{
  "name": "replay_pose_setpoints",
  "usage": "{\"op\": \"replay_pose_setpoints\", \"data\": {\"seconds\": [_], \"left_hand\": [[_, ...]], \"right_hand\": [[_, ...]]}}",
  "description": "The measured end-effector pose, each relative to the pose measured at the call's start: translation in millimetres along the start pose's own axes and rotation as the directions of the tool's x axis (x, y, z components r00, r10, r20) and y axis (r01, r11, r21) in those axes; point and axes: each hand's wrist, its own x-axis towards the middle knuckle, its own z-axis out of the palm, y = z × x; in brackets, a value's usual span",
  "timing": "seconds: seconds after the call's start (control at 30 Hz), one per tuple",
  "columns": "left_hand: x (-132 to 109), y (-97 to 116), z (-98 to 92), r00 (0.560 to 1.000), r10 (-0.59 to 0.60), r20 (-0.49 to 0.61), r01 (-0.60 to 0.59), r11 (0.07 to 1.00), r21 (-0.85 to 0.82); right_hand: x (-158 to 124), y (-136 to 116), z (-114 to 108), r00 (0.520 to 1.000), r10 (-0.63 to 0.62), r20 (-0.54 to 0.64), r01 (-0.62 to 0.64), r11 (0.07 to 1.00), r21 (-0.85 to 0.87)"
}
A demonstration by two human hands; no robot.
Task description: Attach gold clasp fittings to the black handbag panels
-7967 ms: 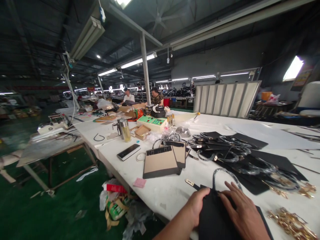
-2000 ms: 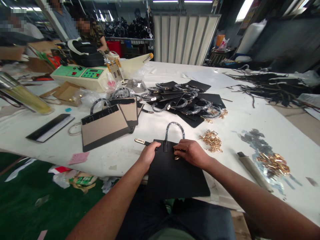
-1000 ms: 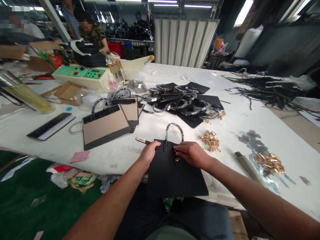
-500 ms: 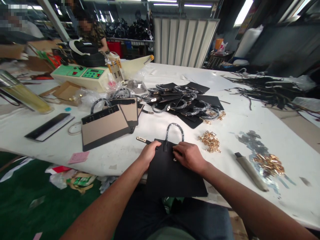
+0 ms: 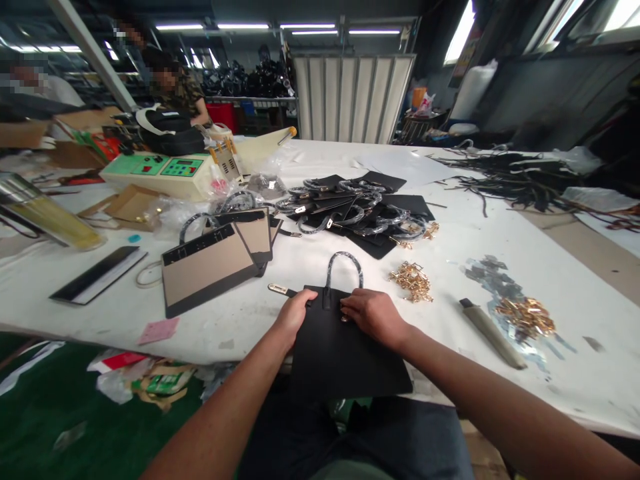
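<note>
The black panel point(image 5: 350, 363) lies face up at the near edge of the worktop point(image 5: 250, 310), its lower part reaching out over the person's lap and its handle point(image 5: 345, 256) arching toward the far side. The left hand point(image 5: 290, 319) holds the panel's far left corner, thumb on top, just beside the strap with a gold plate point(image 5: 278, 289). The right hand point(image 5: 374, 315) has a narrow grip, fingertips drawn together near the handle's right end, where a small metal piece point(image 5: 345, 318) shows just under them; I cannot tell whether they pinch it or only press there. To work cleanly here, the left thumb should pin the corner firmly, since the overhanging part gets no support from the worktop and could tip. The right fingers would do best pushing straight down, low and close to the surface, with the metal piece square to the panel; a skewed push could scratch the black face or bend the piece.
</note>
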Motion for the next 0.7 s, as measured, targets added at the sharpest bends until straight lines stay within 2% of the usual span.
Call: {"op": "replay_pose_setpoints", "data": {"seconds": [0.17,0.3,0.4,0.5,0.57,0.7], "left_hand": [[-5.4,8.4,0.7,0.996,-0.087,0.025,0.087,0.996,-0.008],[-17.5,12.2,-1.0,0.97,-0.16,0.185,0.191,0.968,-0.164],[-32.2,12.8,-2.5,0.959,-0.132,0.249,0.188,0.957,-0.219],[-51.3,14.4,-2.9,0.964,-0.134,0.229,0.187,0.955,-0.228],[-64.5,16.8,-2.0,0.96,-0.142,0.242,0.201,0.95,-0.239],[-82.5,21.1,1.4,0.945,-0.129,0.301,0.207,0.947,-0.246]], "right_hand": [[3.5,-5.2,1.7,0.993,0.057,-0.104,-0.056,0.998,0.018],[-1.5,-12.4,-9.3,0.976,0.035,-0.214,-0.028,0.999,0.032],[-11.6,-20.7,-15.8,0.916,0.06,-0.396,-0.038,0.997,0.062],[-23.5,-26.8,-19.8,0.808,0.161,-0.567,-0.112,0.986,0.122],[-30.5,-29.8,-23.2,0.771,0.272,-0.575,-0.18,0.96,0.212],[-38.5,-37.0,-32.7,0.808,0.391,-0.441,-0.235,0.9,0.367]]}}
